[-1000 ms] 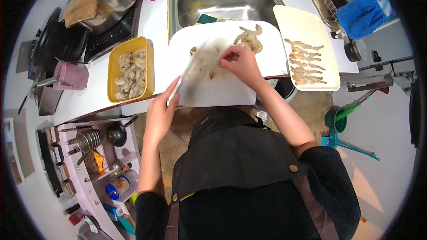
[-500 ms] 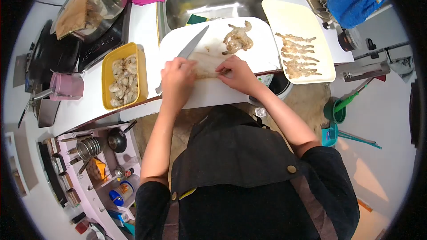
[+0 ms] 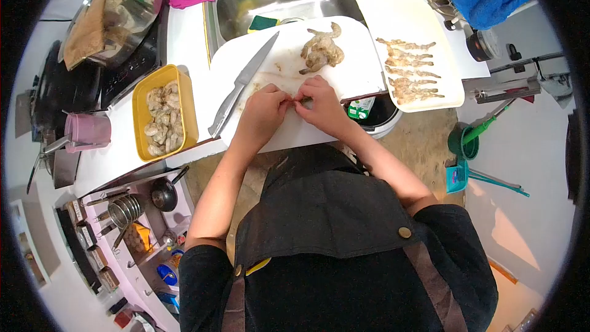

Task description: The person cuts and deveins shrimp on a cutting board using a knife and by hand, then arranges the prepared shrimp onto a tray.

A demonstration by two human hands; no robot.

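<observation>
My left hand (image 3: 265, 112) and my right hand (image 3: 321, 107) meet over the near edge of the white cutting board (image 3: 362, 64), their fingertips pinched together. Between them is a small greyish shrimp (image 3: 306, 102), mostly hidden by the fingers. A knife (image 3: 244, 81) lies on the board left of my left hand, its blade pointing away from me. Beyond my right hand sits a small pile of shrimp (image 3: 322, 49) on the board.
At the left stands a yellow tub (image 3: 192, 107) with several peeled shrimp. To the right, a cream tray (image 3: 393, 15) bears a row of shrimp. A steel sink (image 3: 230, 12) with a sponge (image 3: 263, 23) lies behind the board. Below the counter edge is a bin (image 3: 387, 124).
My hands have come together, the left moving right and away from the knife. The head view has shifted slightly, so the counter things sit a little higher and further left.
</observation>
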